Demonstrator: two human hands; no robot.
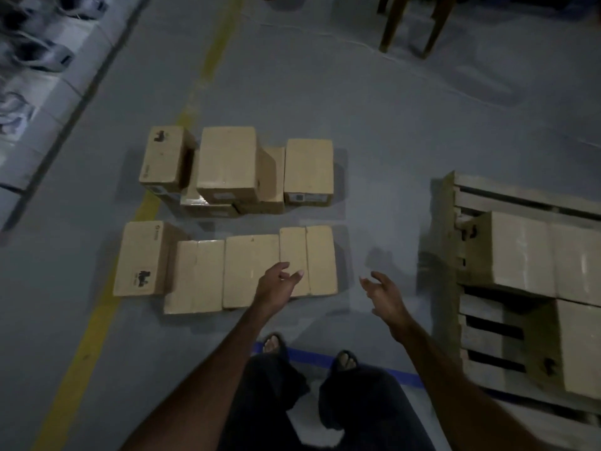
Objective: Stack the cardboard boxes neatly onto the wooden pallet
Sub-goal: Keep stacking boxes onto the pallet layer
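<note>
your left hand (pixel 276 284) and right hand (pixel 382 296), fingers loosely spread and empty, flank the plain tan rectangular cardboard box (pixel 309 260) on the grey floor, left of the weathered wooden slatted pallet (pixel 481 323). likely stiff, light; grip opposite short sides.

A warehouse — painted floor line (pixel 107 288), wooden pallet (pixel 481 196), cardboard boxes (pixel 227 164).

Your clothing, seen from above
You wore loose dark trousers (pixel 351 405), open-toed dark sandals (pixel 346 359), and had bare, sleeveless forearms (pixel 208 369).
</note>
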